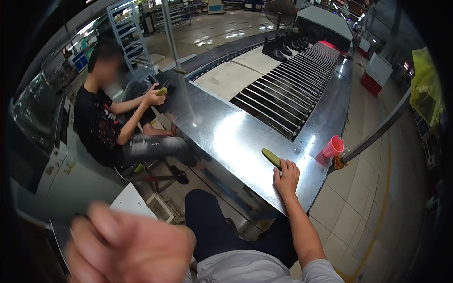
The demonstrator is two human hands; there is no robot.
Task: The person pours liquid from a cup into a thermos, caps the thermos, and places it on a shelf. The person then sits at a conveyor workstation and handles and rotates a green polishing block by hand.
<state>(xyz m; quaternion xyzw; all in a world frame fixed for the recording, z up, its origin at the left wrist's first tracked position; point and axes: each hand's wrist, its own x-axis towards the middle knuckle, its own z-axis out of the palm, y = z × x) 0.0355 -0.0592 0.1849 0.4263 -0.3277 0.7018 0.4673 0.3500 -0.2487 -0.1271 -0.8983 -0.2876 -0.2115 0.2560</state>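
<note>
My right hand (287,179) rests on the metal table with its fingers and thumb closed around the near end of a long, narrow olive-green piece (271,157). The piece has rounded ends and looks like an insole, though its exact kind is unclear. Close to the camera at the lower left, my left hand (127,245) is raised off the table and blurred. Its fingers look bent, and whether they hold anything does not show. A similar yellow-green piece (162,91) is in the hands of a seated person (101,113) on the left.
A shiny metal table (207,122) borders a roller conveyor (283,89) carrying several black shoes (273,49) toward a tunnel machine (323,26). A pink cup (333,146) stands near the table's right corner. A post (377,125) with a yellow bag (427,87) rises at right.
</note>
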